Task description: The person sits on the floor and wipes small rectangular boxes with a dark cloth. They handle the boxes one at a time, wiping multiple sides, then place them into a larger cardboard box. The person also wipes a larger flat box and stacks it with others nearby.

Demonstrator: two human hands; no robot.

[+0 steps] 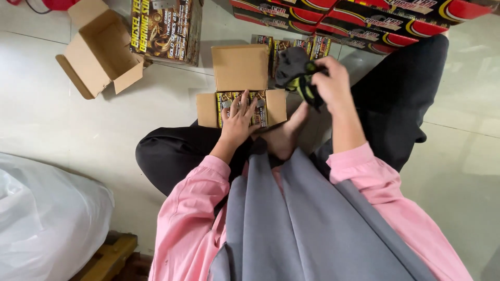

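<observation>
I sit cross-legged on a tiled floor in black trousers and a pink top. My left hand (238, 115) lies flat, fingers spread, on small printed packets (228, 99) packed inside an open cardboard box (240, 67) in front of my legs. My right hand (331, 78) is raised just right of the box, closed on a dark grey and yellow-green glove (296, 69) that hangs from it. Behind that hand stands a row of several more small printed packets (317, 46) on the floor.
An empty open cardboard box (100, 52) lies at the far left, next to a large printed carton (165, 28). Red and black cartons (364, 21) are stacked along the back right. A white plastic sack (47, 218) and a wooden pallet corner (110, 257) sit at the lower left.
</observation>
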